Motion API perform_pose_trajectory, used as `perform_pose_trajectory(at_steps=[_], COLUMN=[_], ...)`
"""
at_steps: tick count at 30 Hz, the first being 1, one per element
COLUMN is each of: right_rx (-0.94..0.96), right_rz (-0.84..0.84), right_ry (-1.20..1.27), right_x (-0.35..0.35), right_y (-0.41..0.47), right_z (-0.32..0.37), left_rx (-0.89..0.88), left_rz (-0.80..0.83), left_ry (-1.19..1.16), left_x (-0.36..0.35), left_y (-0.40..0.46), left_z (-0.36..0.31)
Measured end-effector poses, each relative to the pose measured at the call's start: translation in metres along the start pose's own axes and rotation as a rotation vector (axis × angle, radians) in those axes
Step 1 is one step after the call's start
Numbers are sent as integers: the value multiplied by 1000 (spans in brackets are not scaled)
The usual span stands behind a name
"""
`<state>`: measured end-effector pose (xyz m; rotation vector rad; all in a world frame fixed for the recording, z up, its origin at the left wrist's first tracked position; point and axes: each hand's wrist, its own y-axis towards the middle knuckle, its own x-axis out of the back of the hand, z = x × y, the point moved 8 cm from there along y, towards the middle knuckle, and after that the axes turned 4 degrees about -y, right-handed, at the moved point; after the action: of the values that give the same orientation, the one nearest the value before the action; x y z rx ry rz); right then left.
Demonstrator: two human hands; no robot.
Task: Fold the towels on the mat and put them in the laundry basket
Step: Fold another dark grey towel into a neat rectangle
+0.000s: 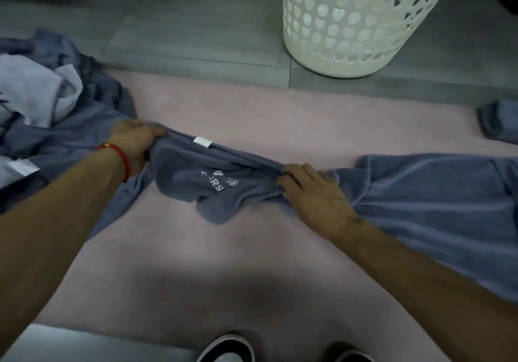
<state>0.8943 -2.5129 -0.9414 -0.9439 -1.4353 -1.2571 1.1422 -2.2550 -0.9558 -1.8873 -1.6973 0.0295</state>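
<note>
A blue-grey towel with white lettering and a white tag is stretched between my hands just above the pink mat. My left hand, with a red string on the wrist, grips the towel's left end. My right hand grips its upper edge further right, fingers curled into the cloth. The towel's loose part sags onto the mat between them. A white perforated laundry basket stands on the grey floor beyond the mat, at upper right.
A heap of blue and pale towels lies at the left. Another blue towel spreads on the mat at the right, and a small blue piece lies at the far right edge. My shoes show at the bottom.
</note>
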Motion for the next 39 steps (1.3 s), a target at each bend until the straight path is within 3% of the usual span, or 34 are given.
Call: perform_pose_trajectory(at_steps=[2, 3, 4, 5, 7, 8, 10, 13, 16, 18, 20, 22, 26, 33, 36, 39], right_rx=[-33, -80, -120, -149, -192, -205, -139, 65, 22, -130, -324, -401, -246, 18, 86, 69], right_rz=[-52, -40, -16, 4, 41, 70, 135, 84, 82, 121, 113, 111, 356, 306, 354, 381], right_ry=[101, 182, 260, 321, 485, 574, 602, 78, -255, -193, 20, 252, 277, 36, -30, -19], right_x=[16, 22, 27, 31, 36, 39, 45, 60, 73, 71, 60, 45, 4, -30, -50, -55], right_y=[6, 10, 15, 19, 28, 33, 44, 65, 92, 115, 138, 148, 112, -2, -24, -27], right_z=[-6, -12, -17, -21, -28, -29, -28, -32, -50, -60, -72, -73, -42, 29, 45, 43], left_rx=[-373, -619, -782, -818, -681, -664, -733, -612, -409, -380, -390, -394, -316, -306, -362, -337], left_rz=[-181, -200, -95, 95, 445, 515, 440, 286, 312, 243, 86, -79, -184, -158, -166, -161], left_ry=[532, 647, 658, 593, 591, 664, 702, 439, 246, 203, 207, 180, 302, 543, 642, 596], left_x=[6, -8, -29, -53, -98, -113, -119, -82, -45, -20, 2, 23, 31, 2, 5, 13], left_y=[-16, -41, -69, -94, -129, -140, -144, -135, -112, -86, -52, -19, 13, -54, -56, -52], left_z=[-13, -19, -12, 1, 41, 56, 67, 39, 8, -23, -55, -81, -71, 98, 122, 120])
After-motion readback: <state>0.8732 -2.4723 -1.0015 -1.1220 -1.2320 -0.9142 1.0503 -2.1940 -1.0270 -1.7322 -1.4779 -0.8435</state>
